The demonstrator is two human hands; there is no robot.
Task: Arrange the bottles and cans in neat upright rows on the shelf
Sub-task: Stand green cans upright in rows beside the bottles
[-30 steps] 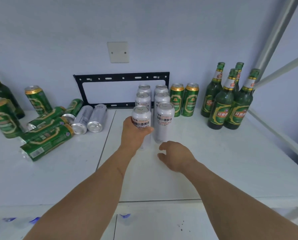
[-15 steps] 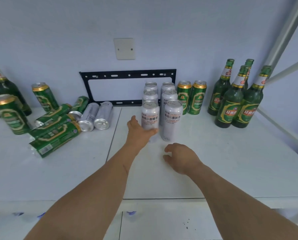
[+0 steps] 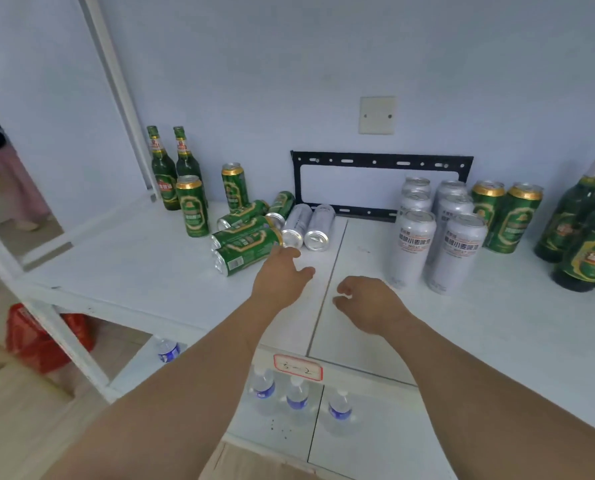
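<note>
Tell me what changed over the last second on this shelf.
The left hand let go of the front-left white can, now standing free in its row, and swung left toward the fallen green cans; it holds nothing. The right hand stayed empty and low over the shelf. The view panned left. The cans and bottles did not move.

Both forearms are bare from the lower picture edge to the wrists, with no sleeve cuff in view. The bare left hand (image 3: pixel 279 276) and bare right hand (image 3: pixel 370 300) carry no gloves, rings, watch or wristband where they show.
</note>
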